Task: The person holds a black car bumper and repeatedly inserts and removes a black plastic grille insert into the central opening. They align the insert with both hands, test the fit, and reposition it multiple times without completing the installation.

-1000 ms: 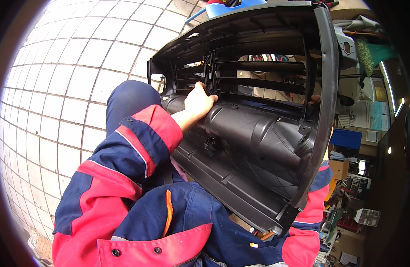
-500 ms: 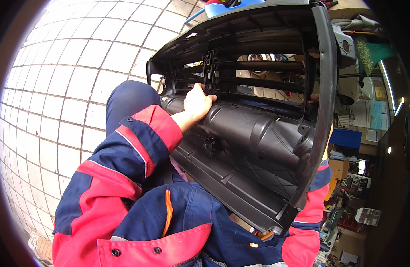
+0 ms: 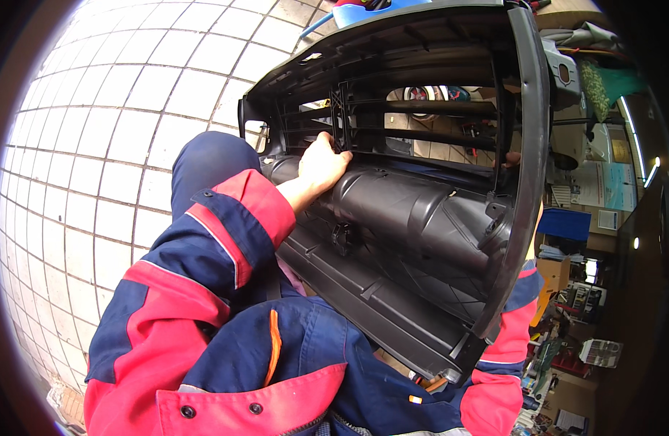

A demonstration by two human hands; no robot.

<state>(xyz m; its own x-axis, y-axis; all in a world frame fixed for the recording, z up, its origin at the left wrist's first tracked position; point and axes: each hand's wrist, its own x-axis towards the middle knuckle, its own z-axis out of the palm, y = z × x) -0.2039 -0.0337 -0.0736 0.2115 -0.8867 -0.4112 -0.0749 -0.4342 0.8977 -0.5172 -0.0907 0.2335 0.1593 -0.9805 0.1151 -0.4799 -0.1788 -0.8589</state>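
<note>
One large black plastic housing [image 3: 414, 211] fills the middle of your view, a moulded panel with a slatted grille across its upper part and a rounded, barrel-shaped bulge below the slats. It is held up on edge in front of you, resting against your lap, with its long curved rim running down the right side of the picture. Your left hand [image 3: 322, 163] is on the inner face of the housing, at the lower edge of the grille just left of the vertical rib; the fingers are curled in around the plastic there, so that hand is closed on the housing. Your left sleeve [image 3: 204, 261], red and navy, runs up from the lower left to that hand. Your right hand [image 3: 512, 157] is almost wholly hidden behind the far rim of the housing: only a sliver of fingers shows through the slats near the right edge, touching the panel, and whether it is clenched or slack you cannot tell from here. Your right sleeve [image 3: 505, 349] shows below the rim, at lower right. Beneath you lies a floor of pale square tiles [image 3: 116, 131]. Through the grille and past the rim, at right, a cluttered workshop with boxes [image 3: 552, 272] is visible.
</note>
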